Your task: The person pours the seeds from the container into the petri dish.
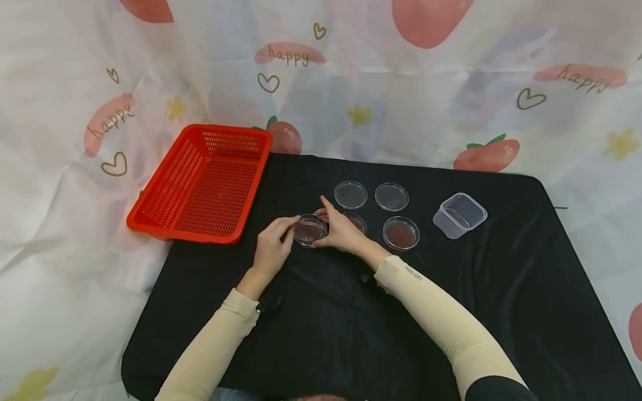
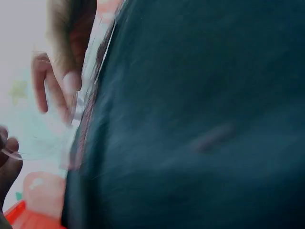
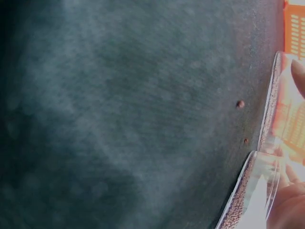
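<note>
A clear petri dish (image 1: 307,239) with reddish-brown grains stands between both hands. My left hand (image 1: 275,245) pinches the left side of its clear petri dish lid (image 2: 26,155), which shows above the dish in the left wrist view. Across from it, my right hand (image 1: 346,229) holds the lid's other side, thumb in front and fingers behind. A second petri dish (image 3: 238,200) of grains stands just right of the first, partly hidden by the right hand. Further right is a third petri dish (image 1: 401,233) of reddish grains.
Two clear lids (image 1: 350,194) (image 1: 392,196) lie behind the dishes. At the left stands a red plastic basket (image 1: 241,223). A clear plastic box (image 1: 451,225) sits at the right. Two loose grains (image 3: 240,104) lie on the black cloth (image 1: 321,323). A printed curtain hangs behind.
</note>
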The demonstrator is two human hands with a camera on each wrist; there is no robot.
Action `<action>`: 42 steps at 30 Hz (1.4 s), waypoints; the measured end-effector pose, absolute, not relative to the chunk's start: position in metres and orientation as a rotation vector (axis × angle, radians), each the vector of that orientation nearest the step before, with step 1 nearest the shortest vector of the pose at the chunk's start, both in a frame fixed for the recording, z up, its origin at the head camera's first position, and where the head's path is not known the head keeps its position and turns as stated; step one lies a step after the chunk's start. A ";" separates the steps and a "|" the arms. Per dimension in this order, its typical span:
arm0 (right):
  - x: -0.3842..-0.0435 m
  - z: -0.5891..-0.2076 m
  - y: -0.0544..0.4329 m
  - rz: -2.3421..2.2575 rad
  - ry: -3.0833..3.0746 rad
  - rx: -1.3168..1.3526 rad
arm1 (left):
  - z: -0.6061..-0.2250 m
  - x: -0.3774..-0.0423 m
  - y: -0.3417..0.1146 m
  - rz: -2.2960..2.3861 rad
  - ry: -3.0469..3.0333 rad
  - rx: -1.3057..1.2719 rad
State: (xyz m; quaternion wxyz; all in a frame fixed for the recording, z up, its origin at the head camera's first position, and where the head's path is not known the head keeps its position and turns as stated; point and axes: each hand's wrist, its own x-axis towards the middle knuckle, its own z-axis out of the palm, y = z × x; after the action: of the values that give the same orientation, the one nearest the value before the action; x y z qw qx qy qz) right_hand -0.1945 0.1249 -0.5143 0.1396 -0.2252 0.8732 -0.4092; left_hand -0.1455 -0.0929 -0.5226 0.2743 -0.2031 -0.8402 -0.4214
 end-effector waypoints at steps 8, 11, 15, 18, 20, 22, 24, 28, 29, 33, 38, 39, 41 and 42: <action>-0.192 -0.516 0.125 -1.191 2.510 -0.623 | -0.507 -0.167 -0.093 -0.823 -2.258 -0.514; -0.191 -0.518 0.124 -1.173 2.503 -0.627 | -0.513 -0.162 -0.094 -0.673 -2.323 -0.637; -0.191 -0.518 0.124 -1.152 2.512 -0.651 | -0.516 -0.153 -0.097 -0.590 -2.396 -0.775; -0.192 -0.515 0.126 -1.155 2.524 -0.662 | -0.515 -0.148 -0.099 -0.561 -2.461 -0.894; -0.192 -0.513 0.127 -1.157 2.528 -0.667 | -0.515 -0.145 -0.100 -0.549 -2.489 -0.972; -0.191 -0.511 0.127 -1.148 2.529 -0.673 | -0.516 -0.143 -0.101 -0.542 -2.503 -1.030; -0.191 -0.511 0.127 -1.132 2.530 -0.687 | -0.516 -0.141 -0.102 -0.540 -2.514 -1.059; -0.192 -0.510 0.126 -1.117 2.531 -0.715 | -0.517 -0.138 -0.101 -0.506 -2.563 -1.091; -0.192 -0.510 0.126 -1.117 2.533 -0.722 | -0.517 -0.137 -0.100 -0.485 -2.582 -1.100; -0.193 -0.509 0.128 -1.059 2.567 -0.782 | -0.513 -0.133 -0.094 -0.432 -2.652 -1.123; -0.194 -0.504 0.132 -0.847 2.638 -0.906 | -0.509 -0.128 -0.085 -0.342 -2.726 -1.086; -0.194 -0.502 0.134 -0.829 2.648 -0.920 | -0.509 -0.128 -0.084 -0.312 -2.737 -1.074; -0.192 -0.498 0.139 -0.842 2.676 -0.921 | -0.509 -0.127 -0.080 -0.264 -2.755 -1.054; -0.190 -0.495 0.143 -0.876 2.690 -0.899 | -0.508 -0.127 -0.079 -0.253 -2.764 -1.046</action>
State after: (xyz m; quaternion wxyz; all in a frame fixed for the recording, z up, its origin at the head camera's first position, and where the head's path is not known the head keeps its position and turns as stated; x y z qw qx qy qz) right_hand -0.1898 0.1425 -0.4950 0.0865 -0.3016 0.9029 -0.2939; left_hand -0.1267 -0.0789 -0.5085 0.0875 -0.3513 -0.9283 -0.0849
